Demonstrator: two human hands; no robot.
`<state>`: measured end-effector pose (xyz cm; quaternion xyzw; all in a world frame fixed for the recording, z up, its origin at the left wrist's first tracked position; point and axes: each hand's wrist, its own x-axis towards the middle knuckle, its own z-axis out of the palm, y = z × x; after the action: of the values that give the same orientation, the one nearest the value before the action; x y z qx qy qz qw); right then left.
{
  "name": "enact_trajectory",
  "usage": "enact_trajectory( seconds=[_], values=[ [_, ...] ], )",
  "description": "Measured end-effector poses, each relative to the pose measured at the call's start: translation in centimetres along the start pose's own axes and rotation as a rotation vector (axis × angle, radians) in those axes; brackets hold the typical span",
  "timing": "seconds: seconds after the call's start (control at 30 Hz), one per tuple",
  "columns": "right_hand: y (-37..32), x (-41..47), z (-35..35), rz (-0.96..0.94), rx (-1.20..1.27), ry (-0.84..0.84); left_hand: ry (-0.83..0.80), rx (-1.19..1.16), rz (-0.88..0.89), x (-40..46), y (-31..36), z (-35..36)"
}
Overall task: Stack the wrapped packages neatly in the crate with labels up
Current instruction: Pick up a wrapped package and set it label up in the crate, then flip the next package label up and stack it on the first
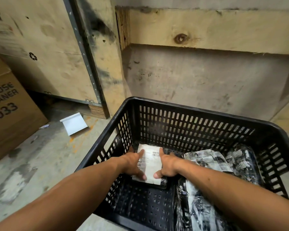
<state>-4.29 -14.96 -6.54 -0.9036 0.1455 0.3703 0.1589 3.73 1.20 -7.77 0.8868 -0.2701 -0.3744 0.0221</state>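
Note:
A black slatted plastic crate stands on the floor. Inside it, at the far left, lies a wrapped package with a white barcode label facing up. My left hand grips its left edge, thumb on the label. My right hand grips its right edge, thumb at the near corner. Other plastic-wrapped packages lie in the crate's right half: one at the far right, one beyond it by the right wall, and one near me under my right forearm.
A plywood crate wall rises just behind the crate. A brown cardboard box stands at the left. A white folded sheet lies on the stained concrete floor left of the crate.

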Motion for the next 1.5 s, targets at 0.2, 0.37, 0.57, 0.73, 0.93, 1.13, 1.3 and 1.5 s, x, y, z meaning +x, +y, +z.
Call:
enact_trajectory(
  seconds=[0.2, 0.37, 0.57, 0.73, 0.93, 1.13, 1.3, 1.5],
  values=[
    [-1.0, -1.3, -0.1, -0.130, -0.249, -0.015, -0.020, 0.310, 0.087, 0.0, 0.1, 0.5],
    [-1.2, -1.0, 2.0, -0.169, -0.339, -0.025, -0.044, 0.335, 0.107, 0.5, 0.0, 0.4],
    [-0.8, 0.2, 1.5, -0.220, -0.302, 0.024, -0.024, 0.338, 0.075, 1.3, 0.1, -1.0],
    [-1.1, 1.6, 1.6, -0.232, -0.280, 0.058, -0.007, 0.413, 0.028, 2.0, 0.6, -1.5],
    [-0.7, 1.6, 1.2, -0.247, -0.274, 0.065, 0.022, 0.399, 0.034, 2.1, 0.4, -1.4],
    [0.3, -0.7, -0.7, -0.298, -0.271, 0.111, 0.059, 0.304, 0.084, 0.6, 1.0, -0.8],
    [3.7, -6.2, -3.3, -0.371, -0.235, 0.197, 0.025, 0.147, 0.247, -1.7, 4.3, -1.2],
    [9.6, -15.9, -5.0, -0.380, -0.185, 0.251, -0.023, -0.106, 0.584, -5.2, 9.1, -1.2]
  ],
)
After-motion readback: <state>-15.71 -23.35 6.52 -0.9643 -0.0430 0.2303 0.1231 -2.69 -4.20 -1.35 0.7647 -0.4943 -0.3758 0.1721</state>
